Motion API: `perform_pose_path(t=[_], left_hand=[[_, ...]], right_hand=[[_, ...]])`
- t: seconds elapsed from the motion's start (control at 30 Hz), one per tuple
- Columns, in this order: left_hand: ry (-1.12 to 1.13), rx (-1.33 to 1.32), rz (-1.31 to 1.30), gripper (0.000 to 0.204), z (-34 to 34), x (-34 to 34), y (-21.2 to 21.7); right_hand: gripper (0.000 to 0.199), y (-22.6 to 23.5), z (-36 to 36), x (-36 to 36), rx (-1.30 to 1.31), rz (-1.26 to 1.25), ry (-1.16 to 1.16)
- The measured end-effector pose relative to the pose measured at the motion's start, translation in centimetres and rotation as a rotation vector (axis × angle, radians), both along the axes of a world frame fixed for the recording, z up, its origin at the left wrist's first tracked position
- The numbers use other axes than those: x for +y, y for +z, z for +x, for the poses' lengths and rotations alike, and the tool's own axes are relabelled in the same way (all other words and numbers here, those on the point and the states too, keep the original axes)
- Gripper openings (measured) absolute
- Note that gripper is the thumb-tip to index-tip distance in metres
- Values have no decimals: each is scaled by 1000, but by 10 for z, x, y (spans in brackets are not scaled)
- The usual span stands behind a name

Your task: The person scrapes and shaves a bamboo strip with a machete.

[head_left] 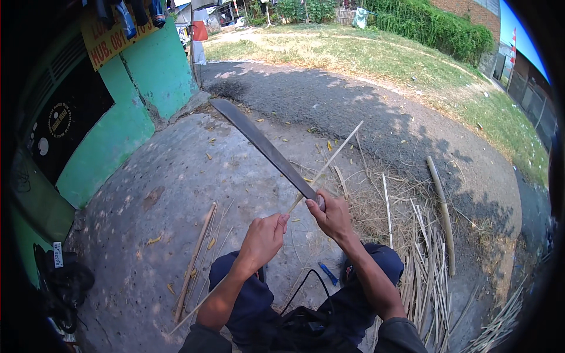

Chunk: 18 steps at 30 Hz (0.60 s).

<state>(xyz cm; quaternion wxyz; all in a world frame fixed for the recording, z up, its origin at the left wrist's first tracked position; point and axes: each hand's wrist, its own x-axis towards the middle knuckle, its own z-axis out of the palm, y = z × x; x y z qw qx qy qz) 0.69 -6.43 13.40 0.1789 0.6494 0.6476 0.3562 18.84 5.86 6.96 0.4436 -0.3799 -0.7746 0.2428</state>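
My right hand (334, 217) is closed round the handle of a machete (259, 140), its long dark blade slanting up and away to the left. A thin pale bamboo strip (338, 154) is gripped in my left hand (263, 236), with the thumb pressed along it. The strip runs from beside my left forearm, through that hand, and on to the far right. It crosses the blade close to the machete's handle; whether the two touch I cannot tell. Both hands are in front of my bent knees, above the concrete.
Many split bamboo strips (428, 276) lie in a pile at my right, beside a thick pole (441, 215) and loose shavings (368, 194). A brown stick (196, 262) rests at left. Between my feet is a small blue tool (328, 274). A green wall (103, 132) stands left.
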Motion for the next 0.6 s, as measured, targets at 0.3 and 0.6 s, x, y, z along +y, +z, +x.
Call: perform_pose_path(t=[0.3, 0.6], left_hand=[[-2, 3, -143, 43, -4, -20, 12], [7, -7, -118, 43, -9, -28, 14]], right_hand=[[46, 8, 10, 11, 7, -70, -26], [47, 12, 19, 27, -7, -85, -101]])
